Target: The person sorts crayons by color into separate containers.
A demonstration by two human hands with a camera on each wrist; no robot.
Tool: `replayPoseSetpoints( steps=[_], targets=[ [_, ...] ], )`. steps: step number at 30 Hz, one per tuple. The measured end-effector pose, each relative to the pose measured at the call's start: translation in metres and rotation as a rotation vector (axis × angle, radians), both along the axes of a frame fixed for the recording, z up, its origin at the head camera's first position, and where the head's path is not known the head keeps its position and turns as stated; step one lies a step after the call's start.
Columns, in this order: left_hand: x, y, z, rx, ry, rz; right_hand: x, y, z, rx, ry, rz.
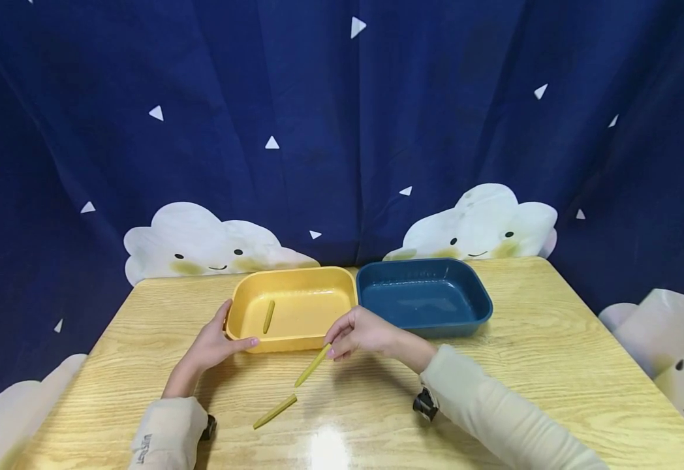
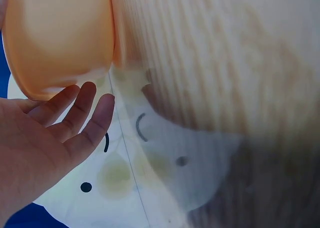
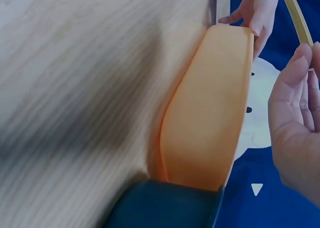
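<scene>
My right hand (image 1: 368, 333) pinches one end of a yellow crayon (image 1: 311, 367) between thumb and fingers, in front of the yellow bin's near right corner. Its other end slants down toward the table. At the left end of the yellow bin (image 1: 301, 343), my left hand (image 1: 209, 346) lies against the wall, thumb along the near side. In the left wrist view its fingers (image 2: 82, 118) are spread and relaxed by the bin's end. Another yellow crayon (image 1: 268, 317) lies inside the bin toward the left. A third crayon (image 1: 275, 412) is on the table, nearer to me.
A dark blue bin (image 1: 424, 307) stands right beside the yellow one. Both are on a light wooden table (image 1: 553, 365), near its far edge. Behind hangs a navy curtain (image 1: 318, 98) with white triangles and smiling clouds.
</scene>
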State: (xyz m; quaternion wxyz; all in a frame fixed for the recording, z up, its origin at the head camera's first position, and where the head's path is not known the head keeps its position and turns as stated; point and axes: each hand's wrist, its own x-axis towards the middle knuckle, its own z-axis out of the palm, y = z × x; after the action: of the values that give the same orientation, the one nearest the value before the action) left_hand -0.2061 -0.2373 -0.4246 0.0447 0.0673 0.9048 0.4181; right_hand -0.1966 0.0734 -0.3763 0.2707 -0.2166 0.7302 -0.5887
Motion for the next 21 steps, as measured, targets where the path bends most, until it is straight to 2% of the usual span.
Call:
replayPoseSetpoints(
  steps=[7,15,21],
  targets=[
    [0.000,0.000,0.001,0.000,-0.006,0.005,-0.007,0.003,0.009,0.023,0.003,-0.035],
    [0.000,-0.001,0.000,0.003,0.000,-0.002,-0.027,0.006,0.018,0.036,0.021,-0.091],
    [0.002,0.000,0.004,0.009,-0.004,-0.011,-0.039,0.005,0.021,0.030,0.015,-0.120]
  ],
)
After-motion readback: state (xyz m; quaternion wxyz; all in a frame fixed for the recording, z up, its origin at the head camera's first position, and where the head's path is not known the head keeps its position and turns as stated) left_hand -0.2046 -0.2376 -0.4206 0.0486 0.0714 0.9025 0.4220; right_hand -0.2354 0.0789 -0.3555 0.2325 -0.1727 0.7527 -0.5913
